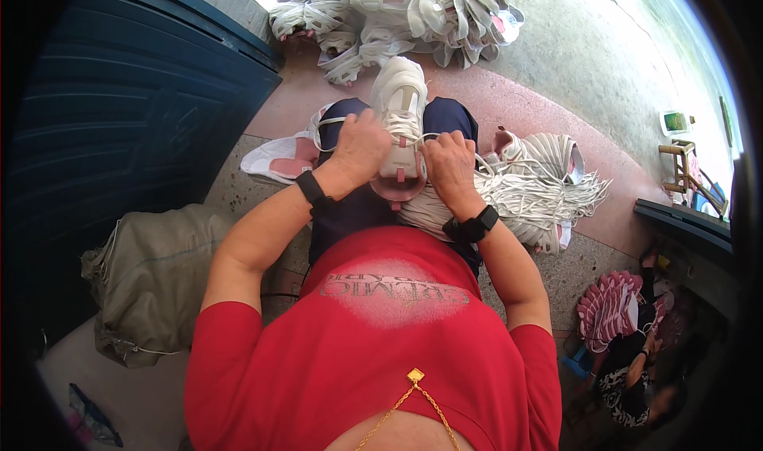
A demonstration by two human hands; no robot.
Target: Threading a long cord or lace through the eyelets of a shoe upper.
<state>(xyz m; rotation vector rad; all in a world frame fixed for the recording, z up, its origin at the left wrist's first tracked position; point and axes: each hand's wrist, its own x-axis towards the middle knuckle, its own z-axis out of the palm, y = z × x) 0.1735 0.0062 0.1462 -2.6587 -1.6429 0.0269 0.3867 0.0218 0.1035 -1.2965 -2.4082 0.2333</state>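
A white and beige sneaker upper (400, 93) with pink tabs rests between my knees, its toe pointing away from me. White shoelace (404, 127) crosses its front. At the left of the opening, my left hand (363, 147) is closed on one lace end, which loops out past the knuckles. My right hand (451, 167) pinches the other end at the right side; its fingertips are partly hidden. Beside my right leg lies a thick bundle of loose white laces (517, 197) along with stacked uppers (548, 153). Another white and pink upper (278, 158) lies by my left leg.
Ahead is a big heap of white uppers (397, 10). A dark blue door (119, 93) and a grey-green sack (163, 272) stand at the left. At the right are a wooden stool (678, 165), a seated person (632, 371) and stacked pink-and-white uppers (608, 308).
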